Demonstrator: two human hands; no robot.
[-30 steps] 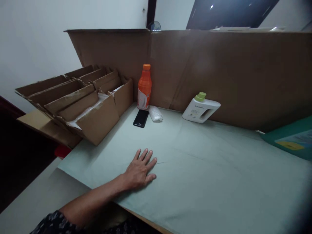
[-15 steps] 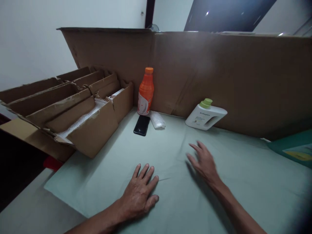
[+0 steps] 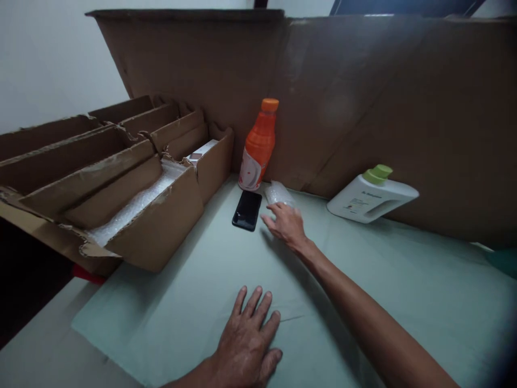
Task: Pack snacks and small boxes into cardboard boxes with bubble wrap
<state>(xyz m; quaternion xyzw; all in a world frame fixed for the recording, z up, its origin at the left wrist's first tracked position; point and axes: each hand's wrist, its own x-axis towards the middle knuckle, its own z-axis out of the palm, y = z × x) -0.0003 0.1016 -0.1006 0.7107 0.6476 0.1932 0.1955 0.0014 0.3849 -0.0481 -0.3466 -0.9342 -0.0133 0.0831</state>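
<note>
My left hand [image 3: 250,339] lies flat on the pale green tabletop [image 3: 194,312], fingers spread and nothing in it. Farther forward, my right hand [image 3: 286,225] reaches over the table with its fingers apart, partly covering the near end of a bubble-wrapped packet [image 3: 278,191]. Whether the fingertips touch the packet I cannot tell. Just left of that hand lies a black smartphone [image 3: 246,210], screen up. Behind the phone stands an orange bottle [image 3: 258,145] with an orange cap and a pale label.
A divided cardboard box [image 3: 161,231] on the left holds bubble wrap [image 3: 137,207] and a white carton [image 3: 202,151]. Tall cardboard [image 3: 343,108] walls off the back. Leaning against it is a white jug [image 3: 369,199] with a green cap. Something green [image 3: 504,261] shows at the far right.
My right hand has moved forward and left, from the open tabletop to the bubble-wrapped packet. My left hand stays flat on the table. The view has tilted down and shifted left.
</note>
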